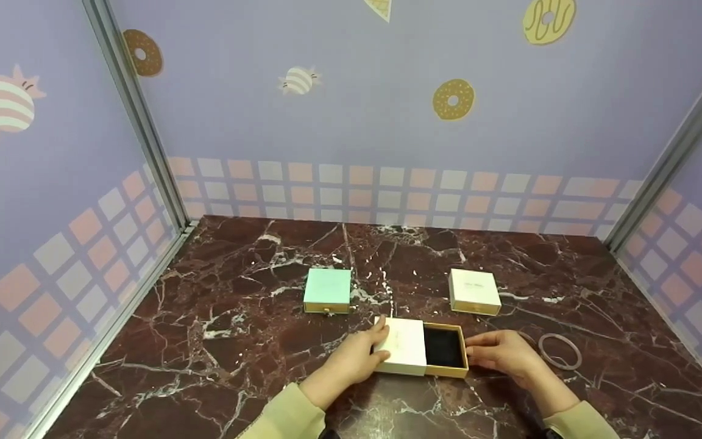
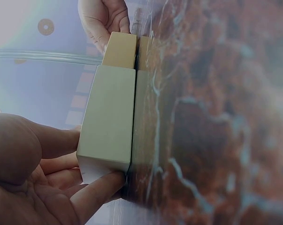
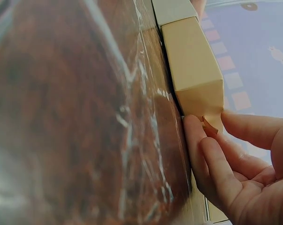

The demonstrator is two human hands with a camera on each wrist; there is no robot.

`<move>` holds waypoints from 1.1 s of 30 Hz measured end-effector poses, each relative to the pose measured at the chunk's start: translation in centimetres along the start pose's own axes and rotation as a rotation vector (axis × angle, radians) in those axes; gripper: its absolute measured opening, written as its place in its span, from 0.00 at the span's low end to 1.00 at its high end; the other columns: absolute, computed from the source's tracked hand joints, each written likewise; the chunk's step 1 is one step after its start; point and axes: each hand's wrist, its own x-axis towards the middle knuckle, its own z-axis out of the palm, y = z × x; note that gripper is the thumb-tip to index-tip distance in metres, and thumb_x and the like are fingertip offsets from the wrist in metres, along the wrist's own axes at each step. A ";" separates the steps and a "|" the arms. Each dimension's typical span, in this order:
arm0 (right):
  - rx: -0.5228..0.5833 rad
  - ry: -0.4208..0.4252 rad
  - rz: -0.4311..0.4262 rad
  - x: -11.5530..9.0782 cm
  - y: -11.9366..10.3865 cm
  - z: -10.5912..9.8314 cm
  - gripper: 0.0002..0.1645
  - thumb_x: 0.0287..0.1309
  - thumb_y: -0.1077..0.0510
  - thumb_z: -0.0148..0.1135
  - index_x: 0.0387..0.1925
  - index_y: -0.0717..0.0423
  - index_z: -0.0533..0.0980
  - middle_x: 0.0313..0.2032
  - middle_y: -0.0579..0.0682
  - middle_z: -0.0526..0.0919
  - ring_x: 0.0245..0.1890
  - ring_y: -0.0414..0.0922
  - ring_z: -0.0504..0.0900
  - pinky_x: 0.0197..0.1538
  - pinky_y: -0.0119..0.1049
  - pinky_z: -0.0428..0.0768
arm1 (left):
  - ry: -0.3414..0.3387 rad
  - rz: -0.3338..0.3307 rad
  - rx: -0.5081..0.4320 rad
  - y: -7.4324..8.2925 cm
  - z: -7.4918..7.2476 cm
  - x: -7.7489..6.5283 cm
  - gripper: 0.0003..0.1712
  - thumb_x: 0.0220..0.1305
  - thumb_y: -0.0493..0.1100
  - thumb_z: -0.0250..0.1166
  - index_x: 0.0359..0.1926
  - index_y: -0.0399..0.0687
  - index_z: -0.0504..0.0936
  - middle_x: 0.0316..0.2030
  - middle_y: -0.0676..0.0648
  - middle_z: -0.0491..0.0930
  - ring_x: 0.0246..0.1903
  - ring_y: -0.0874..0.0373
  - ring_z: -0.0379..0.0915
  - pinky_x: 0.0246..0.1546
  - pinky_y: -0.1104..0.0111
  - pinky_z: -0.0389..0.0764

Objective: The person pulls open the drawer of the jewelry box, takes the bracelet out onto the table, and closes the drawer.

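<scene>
A cream drawer-style gift box (image 1: 401, 344) lies on the table with its gold drawer (image 1: 446, 371) partly out to the right, a black pad (image 1: 442, 346) showing inside. My left hand (image 1: 354, 356) grips the cream sleeve at its left end, thumb and fingers about the corners. At the drawer's outer end is my right hand (image 1: 503, 355), fingertips against the end face. In the right wrist view a small ribbon tab (image 3: 210, 125) sticks out between thumb and fingers, not pinched. Just right of that hand lies a pale ring-shaped bangle (image 1: 561, 352).
A mint-green box (image 1: 327, 291) with a gold drawer front stands behind and left of the hands. Another cream box (image 1: 474, 291) stands back right. Part of a second ring (image 1: 526, 336) shows behind my right hand. Patterned walls (image 1: 387, 189) enclose the dark marbled table (image 1: 235, 366).
</scene>
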 end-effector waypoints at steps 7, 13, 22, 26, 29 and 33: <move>-0.028 0.013 0.002 0.1 0.0 0.1 0.25 0.65 0.65 0.65 0.55 0.85 0.74 0.40 0.51 0.90 0.38 0.37 0.89 0.46 0.27 0.88 | -0.002 -0.007 -0.007 -0.2 0.2 0.0 0.32 0.71 0.40 0.64 0.72 0.34 0.70 0.77 0.38 0.61 0.71 0.36 0.67 0.73 0.47 0.70; -0.034 0.001 -0.008 0.1 0.1 0.1 0.26 0.66 0.65 0.65 0.55 0.86 0.73 0.41 0.53 0.91 0.38 0.37 0.89 0.46 0.28 0.89 | 0.000 -0.007 -0.008 -0.2 0.2 0.0 0.32 0.71 0.40 0.65 0.72 0.33 0.70 0.77 0.38 0.61 0.71 0.37 0.67 0.73 0.46 0.70; -0.033 -0.005 -0.004 0.4 0.1 -0.1 0.25 0.65 0.66 0.65 0.55 0.86 0.74 0.41 0.52 0.90 0.38 0.37 0.88 0.46 0.28 0.89 | -0.007 -0.023 -0.023 -0.1 0.1 0.0 0.32 0.71 0.41 0.64 0.72 0.34 0.69 0.78 0.39 0.60 0.72 0.37 0.66 0.73 0.47 0.69; -0.034 -0.008 -0.006 0.5 0.0 0.0 0.25 0.65 0.66 0.65 0.55 0.86 0.74 0.42 0.53 0.90 0.38 0.37 0.89 0.47 0.28 0.89 | -0.009 -0.025 -0.022 -0.1 0.1 0.0 0.32 0.72 0.41 0.64 0.72 0.34 0.69 0.78 0.39 0.60 0.72 0.36 0.65 0.75 0.42 0.65; -0.036 -0.011 -0.009 0.5 -0.1 0.1 0.26 0.65 0.67 0.65 0.56 0.86 0.73 0.42 0.54 0.91 0.38 0.37 0.89 0.47 0.29 0.89 | -0.010 -0.021 -0.021 -0.1 0.1 0.0 0.32 0.72 0.41 0.64 0.72 0.34 0.69 0.78 0.39 0.60 0.72 0.36 0.66 0.75 0.40 0.63; -0.047 -0.007 -0.004 0.5 -0.1 0.2 0.25 0.65 0.67 0.64 0.56 0.87 0.73 0.42 0.54 0.90 0.38 0.37 0.89 0.47 0.29 0.89 | -0.008 -0.018 -0.019 -0.1 0.1 0.0 0.32 0.71 0.41 0.64 0.72 0.34 0.69 0.77 0.39 0.60 0.72 0.36 0.66 0.75 0.40 0.63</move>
